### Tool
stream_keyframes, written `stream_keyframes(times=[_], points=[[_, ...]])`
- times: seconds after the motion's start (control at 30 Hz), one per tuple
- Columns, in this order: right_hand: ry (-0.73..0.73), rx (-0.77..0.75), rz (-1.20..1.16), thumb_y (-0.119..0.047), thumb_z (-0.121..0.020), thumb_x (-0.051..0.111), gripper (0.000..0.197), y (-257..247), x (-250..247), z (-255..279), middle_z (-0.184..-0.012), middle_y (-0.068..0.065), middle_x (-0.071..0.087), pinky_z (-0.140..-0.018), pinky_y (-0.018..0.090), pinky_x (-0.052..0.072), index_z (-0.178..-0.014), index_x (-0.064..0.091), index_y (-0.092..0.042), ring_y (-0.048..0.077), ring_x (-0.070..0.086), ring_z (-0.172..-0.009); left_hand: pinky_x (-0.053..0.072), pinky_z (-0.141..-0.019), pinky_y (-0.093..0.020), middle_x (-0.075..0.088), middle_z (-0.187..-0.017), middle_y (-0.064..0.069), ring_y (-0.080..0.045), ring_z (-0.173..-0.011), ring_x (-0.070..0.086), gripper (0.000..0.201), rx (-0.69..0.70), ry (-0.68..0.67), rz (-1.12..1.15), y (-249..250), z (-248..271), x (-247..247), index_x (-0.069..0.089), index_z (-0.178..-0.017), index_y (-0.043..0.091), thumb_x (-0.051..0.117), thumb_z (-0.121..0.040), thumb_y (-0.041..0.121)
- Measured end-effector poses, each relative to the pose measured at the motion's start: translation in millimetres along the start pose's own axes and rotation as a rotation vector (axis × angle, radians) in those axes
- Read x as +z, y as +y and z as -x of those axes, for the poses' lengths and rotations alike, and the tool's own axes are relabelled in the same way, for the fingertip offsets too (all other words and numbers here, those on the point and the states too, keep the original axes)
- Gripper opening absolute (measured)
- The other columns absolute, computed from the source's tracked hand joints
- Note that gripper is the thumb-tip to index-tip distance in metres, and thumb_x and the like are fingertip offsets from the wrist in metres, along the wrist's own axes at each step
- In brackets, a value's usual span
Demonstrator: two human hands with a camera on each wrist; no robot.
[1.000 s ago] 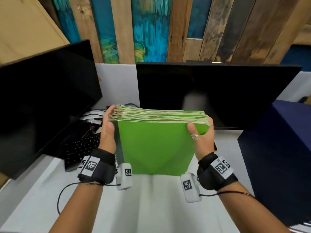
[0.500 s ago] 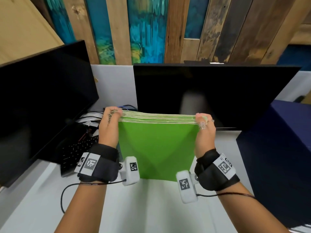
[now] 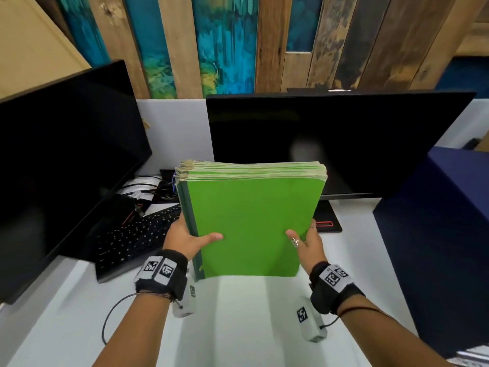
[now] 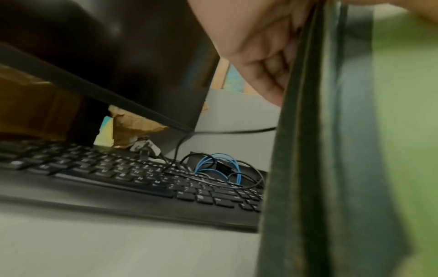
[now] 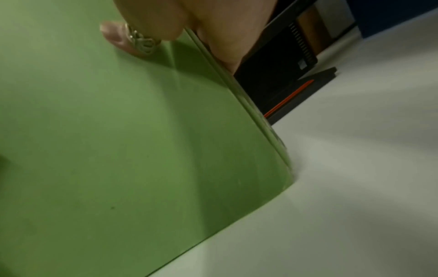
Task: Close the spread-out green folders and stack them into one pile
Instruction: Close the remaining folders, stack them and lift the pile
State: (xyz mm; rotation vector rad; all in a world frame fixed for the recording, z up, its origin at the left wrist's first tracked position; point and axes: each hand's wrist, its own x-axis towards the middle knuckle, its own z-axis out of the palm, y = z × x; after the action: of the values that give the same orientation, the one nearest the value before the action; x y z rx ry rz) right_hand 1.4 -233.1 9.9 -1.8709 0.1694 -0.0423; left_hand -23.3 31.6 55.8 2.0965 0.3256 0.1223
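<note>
Green folders stand on edge on the desk, frame centre. Left hand and right hand clamp the sides, thumbs in front, fingers behind. Probably squaring edges before laying the pile flat.

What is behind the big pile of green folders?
Behind the green folders a black monitor stands, with its stand base peeking out at the right. The folders cover the monitor's lower left part and the desk there.

Bare desk nearside; keyboard, apparently 2 monitors hem beyond.
</note>
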Motion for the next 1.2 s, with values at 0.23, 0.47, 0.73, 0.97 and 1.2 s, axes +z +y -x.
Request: stream_keyframes(times=[0.23,0.47,0.73,0.97,1.2], points=[[0.09,0.035,0.09,-0.043,-0.084,0.054,0.072,12,-50,9,-0.07,-0.012,0.037,-0.069,0.018,0.039,-0.137,0.031,0.0,0.001,0.038,-0.063,0.055,-0.087,-0.04,0.068,-0.106,-0.008,-0.025,-0.1,0.064,0.119,0.079,-0.069,-0.105,14,6,41,0.052,-0.121,0.016,0.063,-0.025,0.086],[0.036,0.311,0.22,-0.058,-0.08,0.05,0.097,59,-102,16,-0.136,0.012,0.047,-0.097,0.036,0.04,-0.145,0.008,0.001,0.022,0.052,-0.114,0.052,-0.095,-0.039,0.063,-0.121,-0.006,-0.022,-0.111,0.061,0.127,0.045,-0.282,-0.056,25,7,100,0.046,-0.127,0.011,0.068,-0.025,0.084],[0.027,0.605,0.519,-0.051,-0.087,0.049,0.076,81,-136,8,-0.13,0.024,0.05,-0.094,0.037,0.042,-0.134,0.031,0.007,0.035,0.053,-0.117,0.052,-0.096,-0.038,0.06,-0.126,-0.011,-0.025,-0.114,0.059,0.136,-0.097,-0.44,-0.097,13,25,160,0.048,-0.128,0.005,0.058,-0.023,0.091],[0.001,0.786,0.57,-0.06,-0.083,0.051,0.093,102,-152,18,-0.15,0.02,0.028,-0.108,0.037,0.035,-0.144,0.018,0.001,0.033,0.036,-0.135,0.051,-0.094,-0.037,0.061,-0.119,-0.012,-0.027,-0.108,0.059,0.096,-0.205,-0.528,-0.212,7,42,185,0.053,-0.115,0.003,0.069,-0.051,0.073],[0.034,0.771,0.528,-0.048,-0.087,0.054,0.086,100,-158,18,-0.152,0.02,0.024,-0.112,0.035,0.029,-0.145,0.015,0.003,0.032,0.029,-0.139,0.048,-0.083,-0.031,0.058,-0.091,-0.008,-0.024,-0.09,0.057,0.081,-0.198,-0.609,-0.411,9,52,191,0.054,-0.103,0.004,0.06,-0.063,0.074]])
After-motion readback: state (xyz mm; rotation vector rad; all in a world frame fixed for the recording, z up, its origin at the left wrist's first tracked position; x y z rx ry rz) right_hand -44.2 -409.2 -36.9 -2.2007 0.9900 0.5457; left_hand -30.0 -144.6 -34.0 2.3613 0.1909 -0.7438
